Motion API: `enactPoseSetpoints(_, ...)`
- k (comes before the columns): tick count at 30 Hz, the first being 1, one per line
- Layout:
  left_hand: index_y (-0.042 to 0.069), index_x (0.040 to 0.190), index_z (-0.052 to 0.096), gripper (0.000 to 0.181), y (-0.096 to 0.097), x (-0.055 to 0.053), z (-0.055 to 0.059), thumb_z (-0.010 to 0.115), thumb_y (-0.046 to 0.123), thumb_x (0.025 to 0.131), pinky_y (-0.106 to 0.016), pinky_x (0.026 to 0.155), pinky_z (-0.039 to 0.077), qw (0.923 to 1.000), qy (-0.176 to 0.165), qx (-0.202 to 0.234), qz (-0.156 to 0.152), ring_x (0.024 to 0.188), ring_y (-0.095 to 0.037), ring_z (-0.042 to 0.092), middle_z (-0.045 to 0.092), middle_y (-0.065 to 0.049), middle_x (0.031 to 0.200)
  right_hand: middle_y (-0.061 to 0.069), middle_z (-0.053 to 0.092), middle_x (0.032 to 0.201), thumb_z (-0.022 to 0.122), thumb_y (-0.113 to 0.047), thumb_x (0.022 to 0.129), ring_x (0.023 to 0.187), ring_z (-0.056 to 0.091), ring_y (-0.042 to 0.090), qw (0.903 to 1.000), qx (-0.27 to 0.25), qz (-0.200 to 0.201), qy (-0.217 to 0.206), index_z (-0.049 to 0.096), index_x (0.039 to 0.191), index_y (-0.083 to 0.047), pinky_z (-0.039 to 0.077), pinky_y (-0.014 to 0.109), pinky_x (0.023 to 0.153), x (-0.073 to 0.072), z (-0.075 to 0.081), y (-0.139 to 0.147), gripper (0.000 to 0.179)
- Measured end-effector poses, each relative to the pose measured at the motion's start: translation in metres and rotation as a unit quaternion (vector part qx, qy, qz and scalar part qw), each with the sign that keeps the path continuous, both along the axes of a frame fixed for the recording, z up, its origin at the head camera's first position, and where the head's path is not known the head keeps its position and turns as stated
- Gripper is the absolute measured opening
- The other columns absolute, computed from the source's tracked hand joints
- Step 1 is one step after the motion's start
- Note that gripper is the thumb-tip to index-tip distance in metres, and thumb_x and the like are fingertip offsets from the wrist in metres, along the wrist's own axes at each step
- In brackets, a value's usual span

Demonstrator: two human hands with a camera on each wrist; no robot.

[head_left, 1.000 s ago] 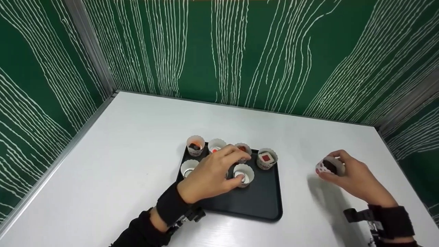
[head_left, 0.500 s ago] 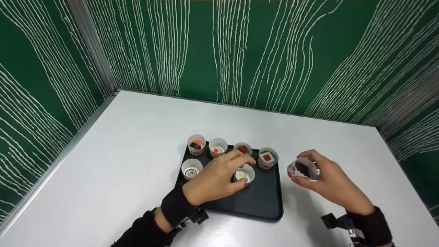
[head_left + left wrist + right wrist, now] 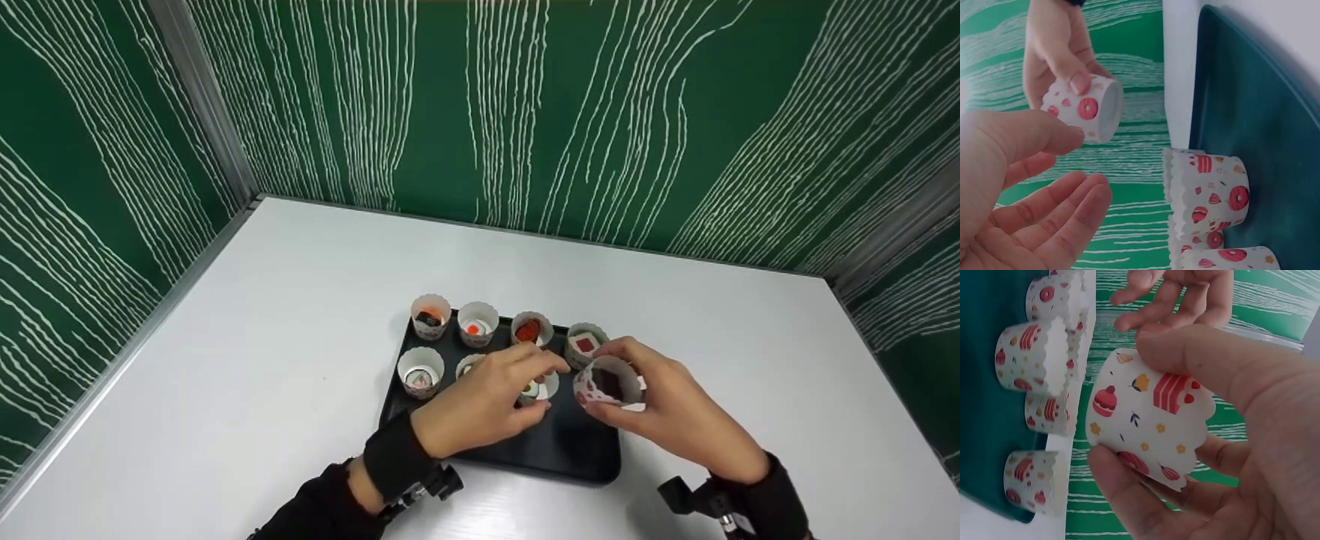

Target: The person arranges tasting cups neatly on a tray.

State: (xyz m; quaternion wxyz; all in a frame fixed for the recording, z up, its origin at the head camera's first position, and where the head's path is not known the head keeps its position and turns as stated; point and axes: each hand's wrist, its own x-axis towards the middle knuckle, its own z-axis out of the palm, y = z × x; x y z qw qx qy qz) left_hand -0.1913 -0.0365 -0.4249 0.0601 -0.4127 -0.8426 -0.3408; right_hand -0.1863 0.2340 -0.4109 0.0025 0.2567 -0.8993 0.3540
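My right hand (image 3: 667,397) grips a paper baking cup (image 3: 587,386) between thumb and fingers, over the right part of the black tray (image 3: 562,442). Something dark brown lies inside; red cake and doughnut prints cover its wall (image 3: 1145,402). The cup is tipped, its mouth angled toward the head camera. Just left of it, my left hand (image 3: 487,401) hovers over the tray's front-row cups with its fingers loosely spread and nothing between them. That hand partly covers a front-row cup (image 3: 552,385) holding a white piece with a yellow-green centre.
Four-cornered tray aside, several like cups stand on it in two rows. Back-row cups include one with orange and black (image 3: 430,331), one with a red dot (image 3: 478,341) and one with a red square (image 3: 579,360). Green, white-lined panels (image 3: 435,112) border the white table (image 3: 322,300).
My right hand has carried the baking cup leftward from beside the tray to over its right part. The left hand has shifted slightly right and stays over the front row.
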Motion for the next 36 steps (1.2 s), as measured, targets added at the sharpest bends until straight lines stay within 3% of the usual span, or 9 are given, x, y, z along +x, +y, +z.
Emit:
enactPoseSetpoints(8,0.008,0.133,0.066,0.038,0.004,0.000,-0.004,0.076,0.007,0.097,-0.021,0.095,0.056,0.9996,-0.006,0.027,-0.010,0.109,-0.019,0.071,0.074,-0.008,0.122,-0.006,0.072,0.123,0.085,-0.037,0.094,0.103,0.067,0.008,0.9997,0.014,0.019,-0.003,0.062,0.135,-0.017,0.058,0.029,0.087,0.004,-0.004,-0.014,0.051)
enactPoseSetpoints(17,0.007,0.131,0.067,0.035,0.007,0.000,-0.006,0.078,0.009,0.097,-0.025,0.092,0.060,0.9990,-0.018,0.041,-0.007,0.107,-0.018,0.072,0.075,-0.007,0.120,-0.007,0.072,0.120,0.084,-0.039,0.094,0.105,0.068,0.007,0.9994,0.008,0.032,-0.009,0.063,0.134,-0.018,0.059,0.030,0.090,0.005,-0.009,-0.021,0.049)
enactPoseSetpoints(23,0.008,0.134,0.066,0.037,0.006,0.001,-0.006,0.076,0.011,0.098,-0.019,0.092,0.056,0.9994,-0.009,0.033,0.005,0.108,-0.016,0.072,0.075,-0.006,0.124,-0.011,0.069,0.132,0.089,-0.027,0.091,0.119,0.067,0.010,0.9993,0.027,0.027,-0.004,0.062,0.140,-0.023,0.057,0.036,0.099,0.005,-0.009,-0.020,0.056)
enactPoseSetpoints(28,0.007,0.138,0.063,0.043,0.006,0.000,-0.007,0.076,0.007,0.096,-0.021,0.096,0.057,0.9994,-0.008,0.031,0.014,0.112,-0.015,0.072,0.074,-0.008,0.132,-0.002,0.065,0.145,0.088,-0.018,0.091,0.134,0.064,0.023,0.9986,0.028,0.018,-0.041,0.058,0.148,-0.021,0.061,0.038,0.096,0.006,-0.006,-0.018,0.065)
enactPoseSetpoints(32,0.006,0.141,0.061,0.049,0.005,-0.001,-0.007,0.076,0.004,0.095,-0.021,0.094,0.058,0.9989,-0.022,0.038,0.013,0.111,-0.017,0.073,0.074,-0.009,0.131,0.005,0.063,0.147,0.086,-0.013,0.092,0.133,0.065,0.029,0.9979,0.004,0.022,-0.060,0.056,0.150,-0.018,0.064,0.034,0.090,0.006,-0.003,-0.017,0.066)
enactPoseSetpoints(36,0.007,0.142,0.061,0.052,0.004,-0.002,-0.007,0.075,0.002,0.093,-0.022,0.091,0.059,0.9984,-0.031,0.045,0.012,0.109,-0.015,0.073,0.074,-0.007,0.130,0.001,0.067,0.143,0.087,-0.013,0.091,0.129,0.067,0.026,0.9984,-0.003,0.017,-0.055,0.056,0.148,-0.022,0.064,0.033,0.089,0.005,-0.002,-0.017,0.066)
